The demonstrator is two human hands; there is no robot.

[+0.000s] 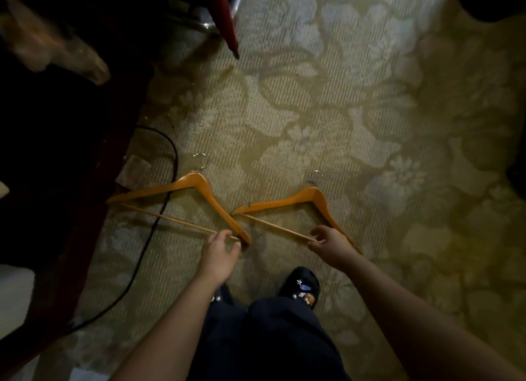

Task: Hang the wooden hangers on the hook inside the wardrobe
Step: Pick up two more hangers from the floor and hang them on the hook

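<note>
Two wooden hangers with metal hooks lie flat on the patterned carpet in front of me. The left hanger (196,183) lies partly over a black cable. My left hand (219,251) reaches down to its lower right end, thumb and fingers curled around the thin bar there. The right hanger (306,197) lies beside it, their ends nearly touching. My right hand (330,244) pinches the right hanger's thin bottom bar near its right end. No wardrobe hook is in view.
A dark wooden furniture edge (94,198) runs down the left side. A black cable (148,238) snakes along it over the carpet (370,96). A red object (227,19) and a metal base stand at the top. My dark shoes (301,286) stand below the hangers.
</note>
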